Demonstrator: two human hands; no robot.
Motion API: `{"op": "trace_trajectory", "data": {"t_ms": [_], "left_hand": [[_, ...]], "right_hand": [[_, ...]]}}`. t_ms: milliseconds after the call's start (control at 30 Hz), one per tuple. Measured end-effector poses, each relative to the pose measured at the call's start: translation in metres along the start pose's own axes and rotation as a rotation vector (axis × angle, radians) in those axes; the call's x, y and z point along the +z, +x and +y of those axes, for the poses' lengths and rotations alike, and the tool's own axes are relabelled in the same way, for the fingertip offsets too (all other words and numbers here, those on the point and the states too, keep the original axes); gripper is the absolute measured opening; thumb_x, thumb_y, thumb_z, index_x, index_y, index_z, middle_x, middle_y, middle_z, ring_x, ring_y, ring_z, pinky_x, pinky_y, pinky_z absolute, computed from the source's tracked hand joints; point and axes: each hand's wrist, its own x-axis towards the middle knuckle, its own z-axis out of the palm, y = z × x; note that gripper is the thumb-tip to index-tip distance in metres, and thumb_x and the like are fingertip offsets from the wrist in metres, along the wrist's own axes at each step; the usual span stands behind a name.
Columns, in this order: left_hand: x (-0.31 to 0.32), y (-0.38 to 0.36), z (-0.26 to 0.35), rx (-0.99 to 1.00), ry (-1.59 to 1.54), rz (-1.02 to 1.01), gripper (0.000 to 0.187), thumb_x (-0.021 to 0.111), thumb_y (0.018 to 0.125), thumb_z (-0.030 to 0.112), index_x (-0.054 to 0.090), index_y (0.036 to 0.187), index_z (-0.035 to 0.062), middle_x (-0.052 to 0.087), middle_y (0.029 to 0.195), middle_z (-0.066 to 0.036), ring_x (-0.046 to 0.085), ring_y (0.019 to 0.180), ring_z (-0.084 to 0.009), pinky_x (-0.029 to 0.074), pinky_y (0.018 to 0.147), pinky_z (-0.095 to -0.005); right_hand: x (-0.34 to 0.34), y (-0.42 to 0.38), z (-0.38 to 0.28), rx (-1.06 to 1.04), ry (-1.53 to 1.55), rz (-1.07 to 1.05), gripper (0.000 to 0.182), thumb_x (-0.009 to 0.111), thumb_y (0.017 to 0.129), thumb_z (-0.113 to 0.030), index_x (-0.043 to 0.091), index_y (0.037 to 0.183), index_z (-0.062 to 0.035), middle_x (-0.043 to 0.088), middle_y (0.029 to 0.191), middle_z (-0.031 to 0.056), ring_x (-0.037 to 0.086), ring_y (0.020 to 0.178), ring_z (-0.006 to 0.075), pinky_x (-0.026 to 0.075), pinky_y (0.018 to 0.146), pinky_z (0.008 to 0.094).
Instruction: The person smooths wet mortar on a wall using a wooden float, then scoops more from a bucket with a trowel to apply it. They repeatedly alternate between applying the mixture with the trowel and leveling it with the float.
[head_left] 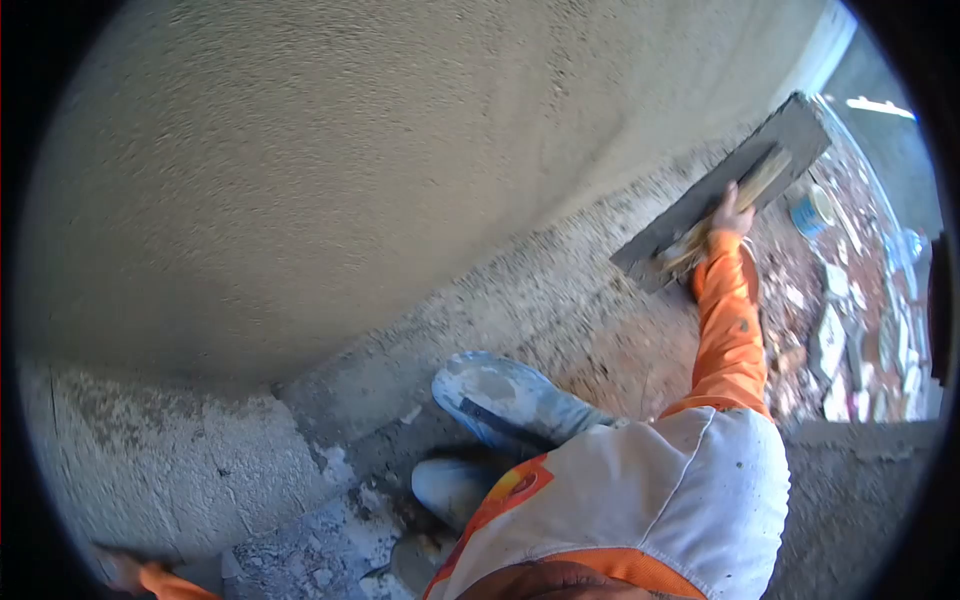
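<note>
My right hand [733, 215] is closed round the wooden handle of a long rectangular plastering float [665, 225]. Grey mortar covers the float's flat plate, which is tilted beside the foot of the plastered wall [300, 180]. I cannot make out whether its far edge touches the wall. At the dim lower left edge, my left hand [125, 570] reaches out with its fingers apart, close to a rough, pale cement surface [180, 460]. I see nothing held in it.
A small tin [811, 212] stands past my right hand, near broken tile pieces and rubble [830, 340]. An orange round object [749, 275] shows partly behind my sleeve. My mortar-stained shoe [490, 392] is on the dusty floor, with loose debris [310, 550] near my feet.
</note>
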Motion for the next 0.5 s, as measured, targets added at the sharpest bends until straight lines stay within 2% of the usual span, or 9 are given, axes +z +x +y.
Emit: {"op": "trace_trajectory", "data": {"t_ms": [67, 133, 167, 233, 300, 333, 400, 433, 500], "left_hand": [[0.005, 0.012, -0.016, 0.046, -0.014, 0.028, 0.094, 0.067, 0.061, 0.064, 0.042, 0.126, 0.0005, 0.05, 0.119, -0.024, 0.05, 0.109, -0.0366, 0.041, 0.092, -0.0433], [0.009, 0.028, -0.03, 0.083, -0.017, 0.039, 0.092, 0.068, 0.062, 0.062, 0.042, 0.125, -0.0004, 0.051, 0.117, -0.024, 0.051, 0.107, -0.0362, 0.041, 0.091, -0.0437], [0.012, 0.036, -0.041, 0.098, -0.004, 0.034, 0.091, 0.069, 0.063, 0.06, 0.042, 0.124, -0.0008, 0.052, 0.116, -0.024, 0.052, 0.106, -0.036, 0.042, 0.091, -0.0439], [0.02, 0.049, -0.058, 0.128, 0.042, -0.012, 0.089, 0.07, 0.064, 0.058, 0.043, 0.124, -0.0017, 0.053, 0.115, -0.024, 0.053, 0.104, -0.0356, 0.042, 0.089, -0.0444], [-0.008, 0.017, -0.004, 0.106, -0.253, -0.127, 0.083, 0.073, 0.066, 0.05, 0.043, 0.122, -0.0038, 0.053, 0.113, -0.025, 0.053, 0.104, -0.0359, 0.042, 0.09, -0.0445], [-0.011, 0.022, -0.007, 0.117, -0.248, -0.146, 0.083, 0.073, 0.066, 0.05, 0.043, 0.122, -0.0038, 0.053, 0.113, -0.025, 0.053, 0.104, -0.0359, 0.042, 0.09, -0.0445], [-0.017, 0.028, -0.017, 0.147, -0.104, -0.176, 0.082, 0.071, 0.069, 0.05, 0.042, 0.121, -0.0061, 0.051, 0.115, -0.026, 0.051, 0.106, -0.0359, 0.041, 0.092, -0.0448], [-0.025, 0.026, -0.017, 0.091, -0.059, -0.182, 0.078, 0.07, 0.071, 0.046, 0.042, 0.122, -0.0057, 0.05, 0.117, -0.025, 0.051, 0.107, -0.0357, 0.041, 0.091, -0.0432], [-0.032, -0.001, -0.048, 0.029, 0.045, -0.19, 0.074, 0.07, 0.073, 0.041, 0.041, 0.123, -0.0051, 0.047, 0.121, -0.025, 0.05, 0.108, -0.0353, 0.041, 0.092, -0.0418]], "right_hand": [[-0.046, -0.036, 0.018, -0.053, -0.227, -0.001, 0.071, 0.065, 0.072, -0.054, 0.048, 0.108, 0.0053, 0.058, 0.099, 0.0258, 0.057, 0.093, 0.0389, 0.043, 0.083, 0.0411], [-0.093, -0.057, -0.003, 0.156, -0.533, -0.29, 0.079, 0.062, 0.072, -0.057, 0.041, 0.119, 0.0026, 0.053, 0.111, 0.0287, 0.052, 0.103, 0.0404, 0.041, 0.087, 0.0428], [-0.104, -0.056, 0.015, 0.096, -0.714, -0.353, 0.078, 0.061, 0.072, -0.057, 0.041, 0.121, -0.0002, 0.05, 0.116, 0.0292, 0.05, 0.107, 0.0397, 0.042, 0.088, 0.0426], [-0.135, -0.055, -0.009, 0.006, -0.799, -0.68, 0.066, 0.064, 0.073, -0.048, 0.043, 0.116, -0.0015, 0.054, 0.102, 0.0269, 0.054, 0.094, 0.038, 0.044, 0.08, 0.0423], [-0.162, -0.054, -0.034, -0.06, -0.906, -0.934, 0.059, 0.067, 0.072, -0.043, 0.047, 0.107, -0.0006, 0.057, 0.089, 0.0259, 0.057, 0.085, 0.038, 0.045, 0.074, 0.0424], [-0.177, -0.054, -0.045, -0.111, -0.945, -1.041, 0.06, 0.068, 0.07, -0.044, 0.049, 0.105, 0.0015, 0.058, 0.089, 0.0251, 0.057, 0.085, 0.0367, 0.045, 0.075, 0.0415], [-0.205, -0.053, -0.104, -0.053, -1.167, -1.263, 0.059, 0.069, 0.067, -0.046, 0.056, 0.099, 0.0026, 0.06, 0.089, 0.0198, 0.058, 0.083, 0.0311, 0.045, 0.073, 0.0383], [-0.223, -0.049, -0.075, -0.019, -1.167, -1.318, 0.06, 0.069, 0.066, -0.047, 0.058, 0.098, 0.0022, 0.061, 0.088, 0.018, 0.058, 0.081, 0.029, 0.046, 0.072, 0.0373], [-0.267, -0.04, -0.121, 0.18, -1.165, -1.455, 0.061, 0.069, 0.066, -0.047, 0.059, 0.099, 0.0025, 0.061, 0.087, 0.0164, 0.058, 0.08, 0.0283, 0.046, 0.073, 0.0369]]}}
